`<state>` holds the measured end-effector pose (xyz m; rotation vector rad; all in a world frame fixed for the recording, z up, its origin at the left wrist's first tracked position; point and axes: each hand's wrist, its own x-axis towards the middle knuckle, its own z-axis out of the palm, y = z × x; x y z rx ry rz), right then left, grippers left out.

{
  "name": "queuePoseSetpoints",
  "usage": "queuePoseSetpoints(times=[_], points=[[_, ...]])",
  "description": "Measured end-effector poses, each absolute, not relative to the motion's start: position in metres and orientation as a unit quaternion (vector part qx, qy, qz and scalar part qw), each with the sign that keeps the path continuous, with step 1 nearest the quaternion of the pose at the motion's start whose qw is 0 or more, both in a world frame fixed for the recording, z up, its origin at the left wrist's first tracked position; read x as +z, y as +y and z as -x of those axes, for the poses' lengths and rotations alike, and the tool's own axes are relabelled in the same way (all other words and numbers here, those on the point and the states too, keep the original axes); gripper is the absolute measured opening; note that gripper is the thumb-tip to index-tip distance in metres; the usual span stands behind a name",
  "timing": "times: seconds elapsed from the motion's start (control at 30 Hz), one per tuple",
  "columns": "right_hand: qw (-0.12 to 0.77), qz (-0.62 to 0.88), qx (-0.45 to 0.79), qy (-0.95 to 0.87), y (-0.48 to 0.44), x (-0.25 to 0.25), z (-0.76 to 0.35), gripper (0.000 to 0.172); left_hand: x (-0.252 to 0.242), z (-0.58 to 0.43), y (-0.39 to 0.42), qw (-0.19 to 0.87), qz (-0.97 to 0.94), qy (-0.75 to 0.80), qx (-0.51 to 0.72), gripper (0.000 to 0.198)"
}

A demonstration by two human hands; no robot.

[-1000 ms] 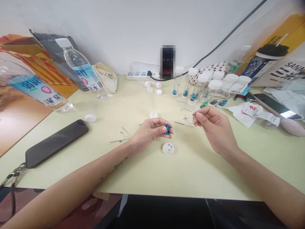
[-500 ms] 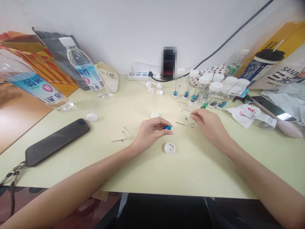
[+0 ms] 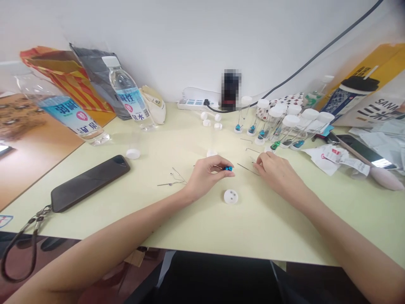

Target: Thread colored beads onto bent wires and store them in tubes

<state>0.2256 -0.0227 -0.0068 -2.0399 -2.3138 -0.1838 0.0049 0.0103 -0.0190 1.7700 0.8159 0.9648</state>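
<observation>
A small blue metal part (image 3: 228,168) is pinched between the thumb and fingers of my left hand (image 3: 207,175), held just above the table. My right hand (image 3: 274,169) is low over the table with its fingers closed at the end of a thin metal hex key (image 3: 247,169); the fingertips partly hide what they grip. Beside them lie another L-shaped hex key (image 3: 253,150) and a shorter one (image 3: 246,140). Below my left hand sits a round white cap (image 3: 230,196) holding several tiny dark pieces. Thin metal rods (image 3: 172,181) with small bits on them lie left of my left wrist.
Clear tubes with white caps (image 3: 290,121), holding blue and green parts, stand at the back right. Several white caps (image 3: 206,122) lie near a power strip (image 3: 193,103). A phone (image 3: 91,183) and water bottles (image 3: 129,97) are at left. Papers (image 3: 325,158) lie at right.
My right hand has come down nearer the front onto the hex keys, and one key has tilted slightly. My left hand keeps the blue part. The view has shifted a little leftward.
</observation>
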Motion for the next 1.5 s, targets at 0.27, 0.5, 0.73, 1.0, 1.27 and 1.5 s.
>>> queuePoseSetpoints(times=[0.27, 0.5, 0.73, 1.0, 1.27, 1.5], points=[[0.084, 0.592, -0.021, -0.801, -0.033, -0.022, -0.240, 0.019, -0.018, -0.005, 0.010, 0.475, -0.707, 0.331, 0.407, 0.011], [0.113, 0.603, -0.048, -0.788, -0.025, -0.025, -0.229, 0.017, -0.016, -0.006, 0.010, 0.472, -0.712, 0.322, 0.408, 0.008], [0.153, 0.572, -0.037, -0.805, 0.001, -0.028, -0.215, 0.024, -0.018, -0.005, 0.011, 0.429, -0.737, 0.327, 0.406, 0.008], [-0.013, 0.529, -0.130, -0.839, 0.008, -0.024, -0.200, 0.023, -0.017, -0.001, 0.010, 0.308, -0.805, 0.306, 0.405, 0.007], [0.027, 0.536, -0.100, -0.838, -0.008, -0.004, -0.213, 0.017, -0.018, -0.001, 0.015, 0.335, -0.781, 0.341, 0.402, 0.008], [0.087, 0.490, -0.117, -0.859, -0.026, 0.016, -0.221, 0.017, -0.018, 0.000, 0.020, 0.361, -0.754, 0.379, 0.397, 0.008]])
